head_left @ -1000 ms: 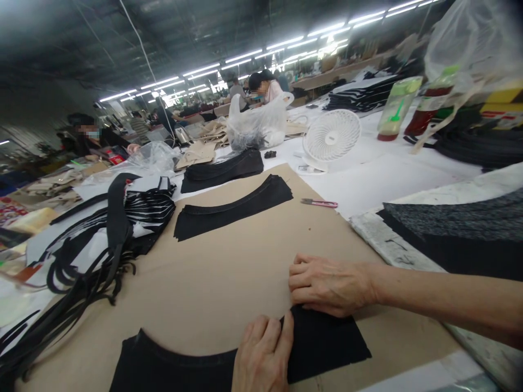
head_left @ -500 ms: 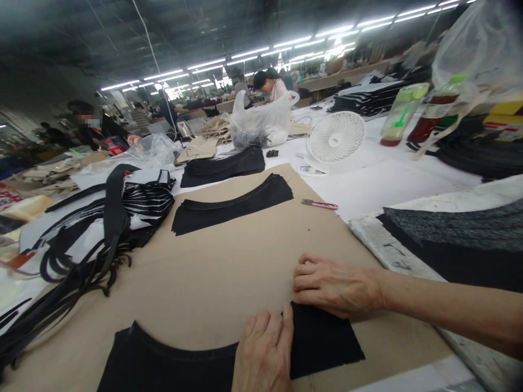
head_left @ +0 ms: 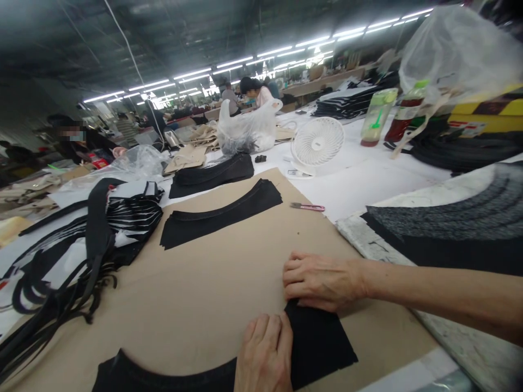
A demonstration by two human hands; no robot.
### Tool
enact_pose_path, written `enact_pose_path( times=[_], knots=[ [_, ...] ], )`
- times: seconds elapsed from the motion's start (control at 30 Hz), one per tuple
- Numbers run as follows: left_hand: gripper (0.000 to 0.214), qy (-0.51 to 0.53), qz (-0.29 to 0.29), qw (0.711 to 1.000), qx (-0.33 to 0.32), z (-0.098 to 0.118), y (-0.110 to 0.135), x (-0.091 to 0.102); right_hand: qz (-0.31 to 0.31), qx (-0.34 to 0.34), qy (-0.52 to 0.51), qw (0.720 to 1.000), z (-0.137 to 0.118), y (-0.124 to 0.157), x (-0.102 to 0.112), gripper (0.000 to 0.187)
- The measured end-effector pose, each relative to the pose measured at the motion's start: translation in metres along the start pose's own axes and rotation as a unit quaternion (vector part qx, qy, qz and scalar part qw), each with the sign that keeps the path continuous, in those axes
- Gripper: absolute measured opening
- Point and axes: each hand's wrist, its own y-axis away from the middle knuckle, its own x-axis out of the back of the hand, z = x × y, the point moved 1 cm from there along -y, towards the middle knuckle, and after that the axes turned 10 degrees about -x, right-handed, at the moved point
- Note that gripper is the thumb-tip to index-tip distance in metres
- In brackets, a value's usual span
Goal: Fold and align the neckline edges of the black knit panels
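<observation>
A curved black fabric piece (head_left: 322,343) lies at the near edge of a brown cardboard sheet (head_left: 212,288). My left hand (head_left: 265,356) rests flat on it, fingers together and stretched forward. My right hand (head_left: 321,280) presses on the piece's upper right corner, fingers curled and pointing left. Farther up the cardboard lies a stack of similar curved black pieces (head_left: 220,212).
Black straps and striped cloth (head_left: 98,228) pile up at the left. Another black stack (head_left: 212,174), a plastic bag (head_left: 245,128), a white fan (head_left: 316,144), a pink cutter (head_left: 307,207) and bottles (head_left: 376,117) lie beyond. Grey-black fabric (head_left: 453,223) lies at the right. Other people work at the far tables.
The view has shifted slightly to the right and down. Both hands stay on the black piece in nearly the same place.
</observation>
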Motion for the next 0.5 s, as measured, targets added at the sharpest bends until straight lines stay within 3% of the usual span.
enact_pose_path(
  times=[0.2, 0.5],
  knots=[
    [0.042, -0.016, 0.018, 1.000, -0.010, 0.000, 0.001, -0.005, -0.024, -0.049, -0.047, 0.997, 0.004, -0.004, 0.006, 0.026],
    [0.047, -0.011, 0.010, 1.000, -0.003, 0.000, 0.000, -0.007, -0.006, -0.053, -0.092, 0.994, 0.013, 0.001, 0.002, 0.017]
  ],
)
